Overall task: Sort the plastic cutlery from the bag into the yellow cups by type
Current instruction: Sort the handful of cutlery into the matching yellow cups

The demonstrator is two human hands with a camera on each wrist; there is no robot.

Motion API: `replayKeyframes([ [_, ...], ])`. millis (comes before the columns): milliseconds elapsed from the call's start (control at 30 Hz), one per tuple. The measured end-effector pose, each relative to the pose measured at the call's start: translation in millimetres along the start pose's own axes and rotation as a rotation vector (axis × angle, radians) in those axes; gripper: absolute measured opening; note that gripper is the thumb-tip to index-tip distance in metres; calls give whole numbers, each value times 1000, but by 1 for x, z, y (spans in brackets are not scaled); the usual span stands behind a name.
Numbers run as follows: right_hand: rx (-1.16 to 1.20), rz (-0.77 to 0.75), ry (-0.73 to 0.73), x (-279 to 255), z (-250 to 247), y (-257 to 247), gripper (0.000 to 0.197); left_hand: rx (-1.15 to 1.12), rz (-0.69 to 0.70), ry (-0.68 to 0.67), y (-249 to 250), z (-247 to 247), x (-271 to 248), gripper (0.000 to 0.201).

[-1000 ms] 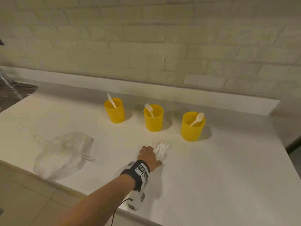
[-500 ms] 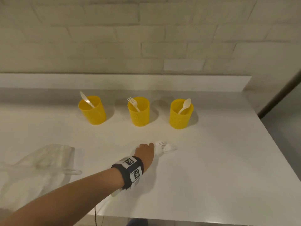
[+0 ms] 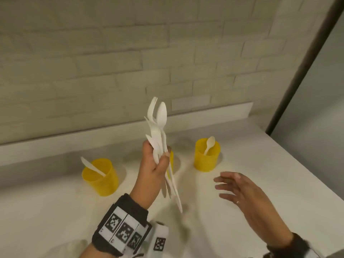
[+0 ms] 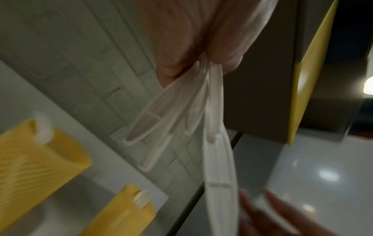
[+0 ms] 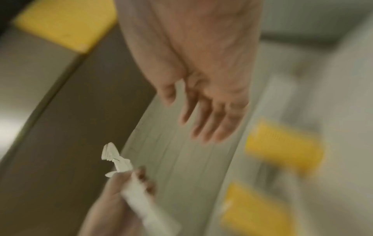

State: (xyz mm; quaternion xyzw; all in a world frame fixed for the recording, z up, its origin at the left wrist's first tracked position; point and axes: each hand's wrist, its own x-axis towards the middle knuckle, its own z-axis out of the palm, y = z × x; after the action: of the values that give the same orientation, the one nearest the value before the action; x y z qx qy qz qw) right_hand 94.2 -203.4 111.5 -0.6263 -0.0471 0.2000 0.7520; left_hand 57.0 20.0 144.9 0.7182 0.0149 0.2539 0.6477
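Observation:
My left hand [image 3: 155,162] is raised above the white counter [image 3: 242,211] and grips a bundle of white plastic cutlery [image 3: 158,127], heads up and handles [image 4: 218,159] fanning downward. Behind it the middle yellow cup [image 3: 171,157] is mostly hidden. The left yellow cup [image 3: 101,176] holds a knife [image 3: 91,166]. The right yellow cup [image 3: 207,157] holds a spoon [image 3: 209,145]. My right hand [image 3: 236,187] hovers open to the right of the bundle, fingers [image 5: 210,126] spread toward it, holding nothing. The bag is out of view.
A pale brick wall [image 3: 130,62] with a low white ledge [image 3: 214,112] runs behind the cups. The counter's right edge [image 3: 307,170] drops off beside a dark vertical post [image 3: 301,67].
My left hand has lifted the cutlery bundle off the counter and holds it upright. My right hand has come into view beside it. The head view has swung right; the bag has left the frame.

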Motion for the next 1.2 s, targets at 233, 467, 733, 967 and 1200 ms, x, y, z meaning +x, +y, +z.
replayKeyframes([
  [233, 789, 620, -207, 40, 119, 38, 50, -43, 117, 131, 11, -11, -3, 32],
  [467, 809, 499, -102, 58, 148, 49, 29, -122, -111, 239, -20, -21, -12, 31],
  [733, 622, 532, -222, 58, 145, 51, 40, -9, -335, 107, -37, -6, -22, 31],
  [967, 636, 571, -260, 72, 133, 56, 19, -196, -354, 49, -41, 1, -21, 21],
  [1200, 63, 131, -288, 70, 106, 36, 25, -367, -455, 51, -43, -9, -25, 21],
])
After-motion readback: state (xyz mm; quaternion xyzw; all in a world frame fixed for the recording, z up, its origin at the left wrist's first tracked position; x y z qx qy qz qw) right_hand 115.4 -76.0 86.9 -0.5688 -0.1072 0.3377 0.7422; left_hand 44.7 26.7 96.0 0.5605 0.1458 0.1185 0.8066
